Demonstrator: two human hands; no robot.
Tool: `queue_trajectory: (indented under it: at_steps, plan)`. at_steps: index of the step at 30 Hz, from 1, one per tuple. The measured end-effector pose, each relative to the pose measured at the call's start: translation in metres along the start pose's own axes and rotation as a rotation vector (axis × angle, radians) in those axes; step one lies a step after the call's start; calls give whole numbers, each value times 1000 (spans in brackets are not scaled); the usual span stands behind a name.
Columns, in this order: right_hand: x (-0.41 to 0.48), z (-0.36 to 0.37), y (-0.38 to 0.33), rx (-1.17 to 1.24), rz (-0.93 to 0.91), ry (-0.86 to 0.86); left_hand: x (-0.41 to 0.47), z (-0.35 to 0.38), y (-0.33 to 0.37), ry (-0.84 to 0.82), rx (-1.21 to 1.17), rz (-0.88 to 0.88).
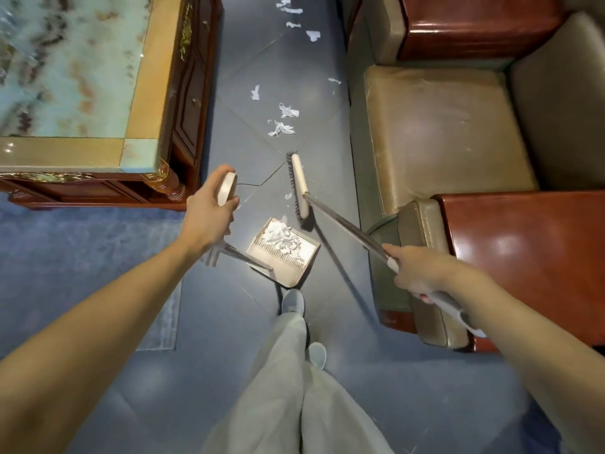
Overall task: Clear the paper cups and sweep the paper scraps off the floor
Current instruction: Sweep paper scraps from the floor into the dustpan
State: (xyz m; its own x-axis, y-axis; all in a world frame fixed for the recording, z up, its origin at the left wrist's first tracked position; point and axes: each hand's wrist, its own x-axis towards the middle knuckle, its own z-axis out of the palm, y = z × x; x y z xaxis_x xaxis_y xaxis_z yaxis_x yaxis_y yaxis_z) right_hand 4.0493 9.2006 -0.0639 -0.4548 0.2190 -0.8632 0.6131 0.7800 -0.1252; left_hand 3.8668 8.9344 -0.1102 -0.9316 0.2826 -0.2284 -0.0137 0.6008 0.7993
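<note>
My left hand (209, 213) grips the beige top of the dustpan handle (227, 189). The dustpan (284, 257) sits on the grey floor, its tray holding a heap of white paper scraps (281, 237). My right hand (417, 273) grips the broom handle (347, 226). The broom head (299, 186) stands just beyond the dustpan, bristles to the left. Loose paper scraps (283, 121) lie farther up the aisle, with more scraps (312, 34) near the top. No paper cups are in view.
A marble-topped wooden table (144, 103) stands on the left. An olive leather sofa (442, 132) with red-brown wooden armrests (523, 244) lines the right. The aisle between them is narrow. My legs and shoes (293, 304) are just behind the dustpan.
</note>
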Motion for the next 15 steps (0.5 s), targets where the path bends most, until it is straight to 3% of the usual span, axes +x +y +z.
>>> queue_trajectory:
  at_steps: [11, 15]
  plan:
    - [143, -122, -87, -352, 33, 167, 102, -18, -3, 99, -65, -65]
    - [183, -140, -101, -438, 6, 115, 147, -26, 6, 97, -67, -73]
